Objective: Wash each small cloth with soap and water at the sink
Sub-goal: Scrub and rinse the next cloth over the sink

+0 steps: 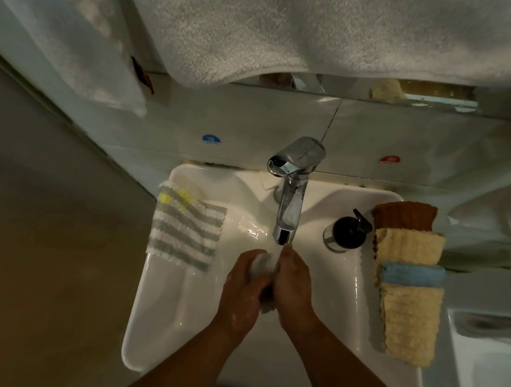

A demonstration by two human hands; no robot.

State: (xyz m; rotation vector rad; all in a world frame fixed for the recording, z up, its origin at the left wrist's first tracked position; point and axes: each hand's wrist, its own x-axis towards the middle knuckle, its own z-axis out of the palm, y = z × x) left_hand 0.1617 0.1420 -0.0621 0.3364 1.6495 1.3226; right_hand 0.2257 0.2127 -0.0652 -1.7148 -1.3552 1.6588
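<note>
Over the white sink (175, 295), my left hand (243, 292) and my right hand (293, 287) together grip a small pale cloth (263, 264), bunched up between them. Water runs onto it from the chrome tap (289, 196) just above. A grey-and-white striped cloth (187, 227) with yellow patches lies spread on the sink's left rim. Along the right rim lie several folded cloths: a brown one (405, 214), a yellow one (410, 246), a blue one (413, 274) and another yellow one (410, 323). A black soap dispenser (345, 231) stands right of the tap.
A large white towel (294, 31) hangs above the sink, covering most of the mirror. Blue (211, 139) and red (390, 159) stickers mark the wall behind the tap. A second white fixture (493, 372) adjoins the sink on the right. A bare wall lies to the left.
</note>
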